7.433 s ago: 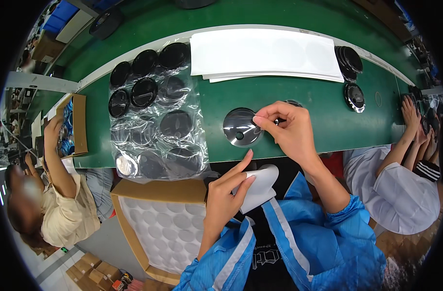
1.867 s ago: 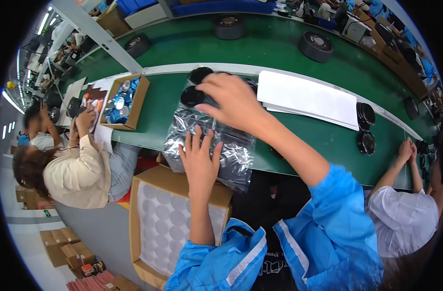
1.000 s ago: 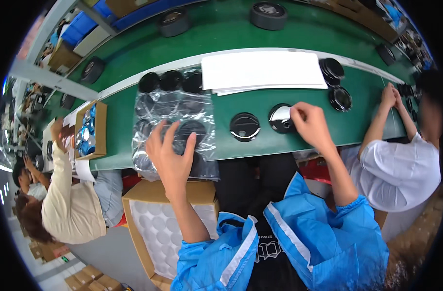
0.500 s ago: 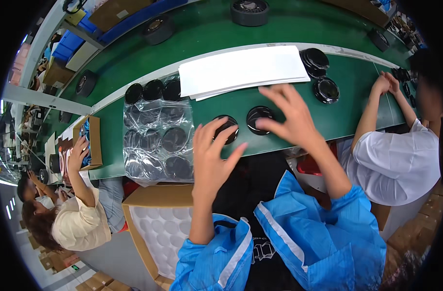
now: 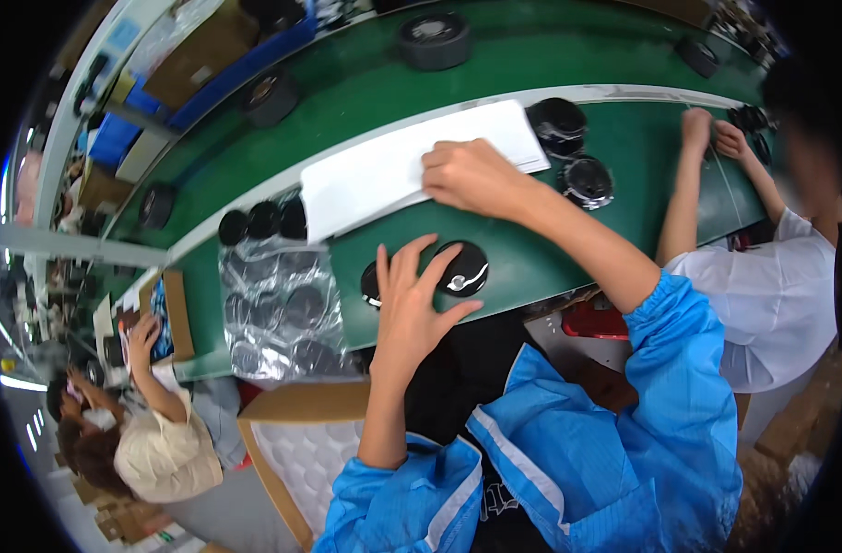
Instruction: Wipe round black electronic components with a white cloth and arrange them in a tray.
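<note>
Fingers spread, my left hand [image 5: 410,300] hovers over two round black discs and holds neither. The right-hand disc [image 5: 463,269] is glossy, with a small pale spot; the left-hand disc [image 5: 371,284] is partly hidden behind my fingers. My right hand [image 5: 471,175] is closed at the near edge of a stack of white paper sheets [image 5: 365,189], its fingertips pinched on the paper. How many sheets they grip is hidden.
Plastic-wrapped black discs [image 5: 278,304] lie at left on the green table; more wrapped discs [image 5: 585,182] sit at right. An open carton [image 5: 301,405] with a white moulded tray stands below. Co-workers sit on both sides. Dark wheels [image 5: 435,41] rest on the far green belt.
My right hand has left the right-hand disc, moved up and left to the paper, and closed there. My left hand stays spread near the discs. The whole view has shifted and tilted.
</note>
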`<state>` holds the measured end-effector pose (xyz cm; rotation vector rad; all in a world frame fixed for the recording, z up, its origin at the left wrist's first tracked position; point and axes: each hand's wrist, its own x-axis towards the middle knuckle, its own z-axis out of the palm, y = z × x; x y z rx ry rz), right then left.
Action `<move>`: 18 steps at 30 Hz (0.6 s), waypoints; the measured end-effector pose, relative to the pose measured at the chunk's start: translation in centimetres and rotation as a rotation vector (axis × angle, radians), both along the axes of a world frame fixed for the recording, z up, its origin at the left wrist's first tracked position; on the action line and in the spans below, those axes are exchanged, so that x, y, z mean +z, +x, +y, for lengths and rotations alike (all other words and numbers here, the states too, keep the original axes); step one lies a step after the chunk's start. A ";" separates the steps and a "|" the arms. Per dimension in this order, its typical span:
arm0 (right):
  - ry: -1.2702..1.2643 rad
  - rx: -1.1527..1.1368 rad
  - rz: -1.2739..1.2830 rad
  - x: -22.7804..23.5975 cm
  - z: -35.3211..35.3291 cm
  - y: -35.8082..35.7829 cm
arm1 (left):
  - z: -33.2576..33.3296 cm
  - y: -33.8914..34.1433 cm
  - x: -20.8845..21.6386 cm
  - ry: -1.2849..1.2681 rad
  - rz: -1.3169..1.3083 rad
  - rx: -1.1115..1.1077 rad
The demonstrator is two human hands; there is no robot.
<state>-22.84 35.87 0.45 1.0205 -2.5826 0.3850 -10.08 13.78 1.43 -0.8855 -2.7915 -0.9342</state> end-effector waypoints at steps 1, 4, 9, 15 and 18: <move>-0.055 0.024 -0.029 0.1 0.2 -0.1 | 0.4 0.0 0.2 0.020 0.009 0.008; -0.159 0.031 -0.105 1.2 0.2 0.1 | 0.2 0.0 -0.4 -0.027 -0.001 -0.034; -0.185 -0.023 0.086 2.0 0.3 2.2 | 0.7 1.2 0.9 0.056 0.019 -0.050; -0.333 0.245 0.488 6.6 -1.5 16.7 | -2.4 1.5 -0.3 0.533 -0.570 -0.104; -0.219 0.407 0.342 4.2 -0.7 20.9 | -2.8 1.5 0.1 0.667 -1.017 -0.073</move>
